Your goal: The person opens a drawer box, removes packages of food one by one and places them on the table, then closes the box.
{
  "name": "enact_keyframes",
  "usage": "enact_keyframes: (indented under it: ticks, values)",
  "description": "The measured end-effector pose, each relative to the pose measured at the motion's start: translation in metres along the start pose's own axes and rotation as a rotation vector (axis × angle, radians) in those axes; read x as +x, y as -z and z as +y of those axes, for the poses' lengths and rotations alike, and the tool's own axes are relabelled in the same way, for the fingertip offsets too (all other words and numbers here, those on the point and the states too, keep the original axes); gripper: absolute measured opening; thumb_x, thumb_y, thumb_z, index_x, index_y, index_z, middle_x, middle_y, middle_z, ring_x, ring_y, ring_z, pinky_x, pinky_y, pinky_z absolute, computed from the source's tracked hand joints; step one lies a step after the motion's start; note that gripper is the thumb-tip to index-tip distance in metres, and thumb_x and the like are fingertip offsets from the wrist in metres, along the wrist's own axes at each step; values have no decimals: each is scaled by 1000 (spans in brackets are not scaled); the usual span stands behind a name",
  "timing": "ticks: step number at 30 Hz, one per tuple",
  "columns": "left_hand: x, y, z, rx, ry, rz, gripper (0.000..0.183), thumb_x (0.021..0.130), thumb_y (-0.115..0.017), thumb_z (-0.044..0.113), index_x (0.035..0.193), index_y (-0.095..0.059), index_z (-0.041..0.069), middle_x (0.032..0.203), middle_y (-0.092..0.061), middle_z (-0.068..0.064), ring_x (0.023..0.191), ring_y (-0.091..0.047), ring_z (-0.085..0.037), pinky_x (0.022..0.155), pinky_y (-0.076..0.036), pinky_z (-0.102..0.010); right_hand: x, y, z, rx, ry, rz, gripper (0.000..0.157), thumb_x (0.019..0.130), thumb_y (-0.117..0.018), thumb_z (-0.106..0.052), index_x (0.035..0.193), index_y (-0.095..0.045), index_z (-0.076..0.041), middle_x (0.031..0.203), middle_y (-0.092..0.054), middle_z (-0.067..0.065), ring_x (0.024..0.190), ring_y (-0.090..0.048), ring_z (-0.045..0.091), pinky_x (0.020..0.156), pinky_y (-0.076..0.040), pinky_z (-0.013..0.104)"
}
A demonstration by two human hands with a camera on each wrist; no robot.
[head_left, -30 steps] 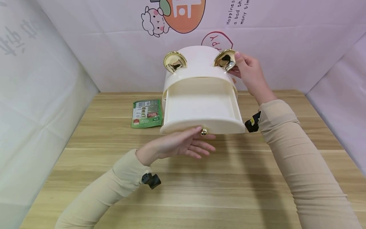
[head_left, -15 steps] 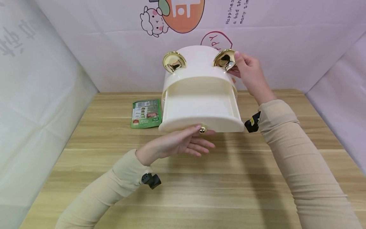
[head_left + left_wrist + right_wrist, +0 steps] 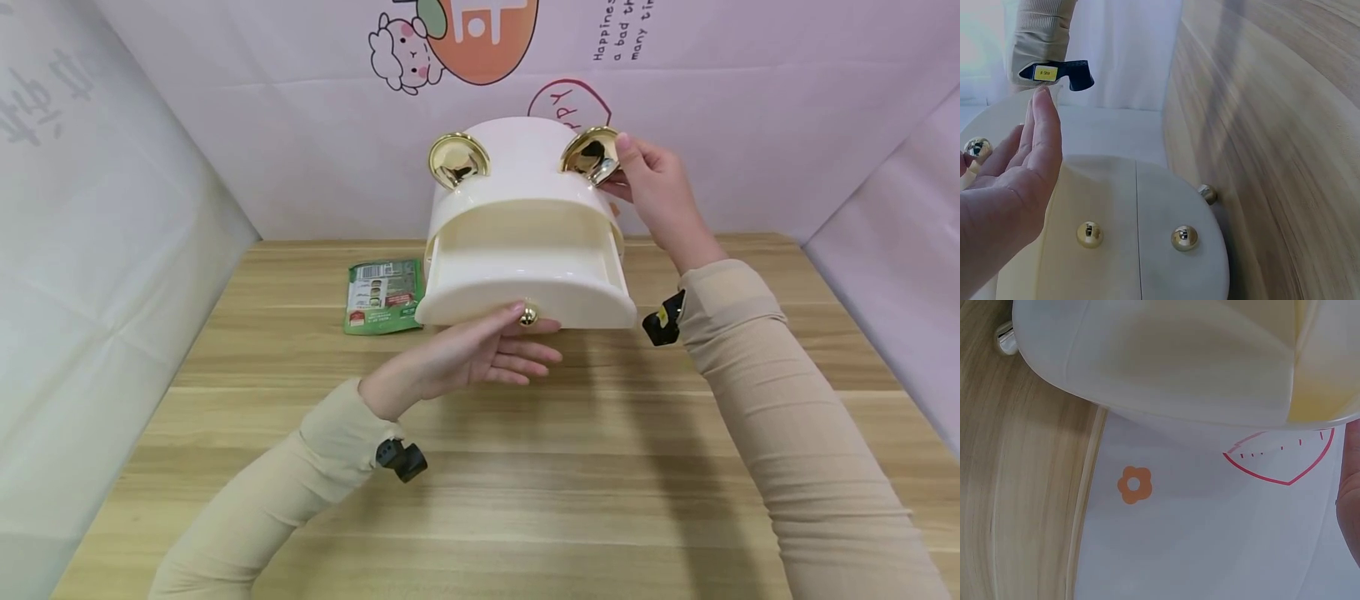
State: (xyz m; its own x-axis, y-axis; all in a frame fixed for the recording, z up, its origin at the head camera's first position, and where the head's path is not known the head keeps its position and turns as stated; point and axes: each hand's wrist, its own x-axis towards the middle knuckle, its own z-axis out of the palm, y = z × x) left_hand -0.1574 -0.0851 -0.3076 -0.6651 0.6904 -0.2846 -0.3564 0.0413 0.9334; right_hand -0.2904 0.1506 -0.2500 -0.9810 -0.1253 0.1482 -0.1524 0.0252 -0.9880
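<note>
A white rounded drawer cabinet (image 3: 517, 158) with two gold ears stands at the back of the table. Its top drawer (image 3: 585, 302) is partly pulled out, and the visible inside is bare. My left hand (image 3: 468, 354) pinches the drawer's gold knob (image 3: 528, 317) between thumb and index finger; the other fingers extend straight below the drawer front. In the left wrist view, two more gold knobs, a near one (image 3: 1089, 234) and another (image 3: 1184, 237), sit on the lower fronts. My right hand (image 3: 663, 196) grips the gold ear (image 3: 588, 156) on the right, thumb in front, other fingers partly hidden.
A green packet (image 3: 382, 297) lies flat on the wooden table (image 3: 525, 492), just left of the cabinet. A printed white cloth (image 3: 697, 142) hangs close behind the cabinet, and more cloth walls both sides. A small gold foot (image 3: 1007, 339) shows under the cabinet.
The top drawer has slid inward a little, with my left hand moving forward along with it on the knob. My right hand stays on the gold ear.
</note>
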Motion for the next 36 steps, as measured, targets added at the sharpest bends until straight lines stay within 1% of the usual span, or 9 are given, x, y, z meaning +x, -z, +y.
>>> enact_keyframes:
  ticks: [3,9,17,20,23,27,30,32,36]
  values:
    - [3,0,1,-23,-11,31,54,104,-24,41,144,-40,8,138,-52,-23,99,-65,-9,86,-54,-22,0,-1,1,-3,3,-3,51,95,-51,-38,125,-56,4,99,-63,-3,87,-64,5,77,-55,11]
    - [10,1,5,-55,-31,74,55,105,-22,40,144,-40,6,141,-46,-26,96,-65,-8,84,-54,-21,1,-2,3,15,16,1,43,96,-51,-36,115,-60,2,94,-63,-3,83,-65,5,76,-55,11]
    - [17,5,11,-120,-52,93,56,105,-22,40,144,-38,3,144,-41,-28,91,-65,-8,79,-54,-19,1,-3,3,-8,16,3,45,96,-50,-36,118,-58,3,94,-63,-4,83,-65,3,75,-55,11]
    - [19,7,13,-121,-60,94,57,105,-22,40,144,-38,3,144,-42,-27,96,-65,-10,79,-54,-19,2,-4,3,-5,20,2,46,97,-50,-35,119,-57,4,93,-63,-5,82,-65,3,75,-55,11]
    - [22,9,15,-120,-67,99,57,105,-22,41,143,-38,2,145,-43,-25,104,-63,-16,80,-54,-19,2,-3,4,2,19,0,49,96,-50,-35,123,-56,6,94,-63,-4,83,-65,3,75,-55,11]
    - [26,12,17,-115,-79,107,57,105,-21,40,143,-37,1,146,-42,-23,112,-60,-22,86,-54,-22,2,-3,5,-8,21,-3,51,96,-50,-36,125,-55,6,96,-63,-4,84,-65,3,75,-55,10]
    - [30,13,19,-122,-79,124,57,105,-21,40,143,-37,0,147,-42,-22,108,-62,-18,91,-53,-25,2,-3,5,-12,27,-2,50,96,-49,-36,124,-56,5,95,-64,-5,84,-65,3,76,-55,11]
    - [32,14,21,-142,-77,133,58,105,-22,39,143,-37,-1,147,-42,-22,102,-64,-14,92,-53,-26,2,-3,6,5,31,2,47,97,-50,-35,121,-57,4,93,-64,-5,83,-65,3,75,-55,11]
    - [37,14,25,-196,-79,154,58,105,-23,39,142,-38,-3,146,-42,-23,89,-65,-9,83,-55,-21,3,-2,6,36,37,9,45,96,-51,-35,120,-58,3,91,-65,-5,82,-65,4,75,-55,11]
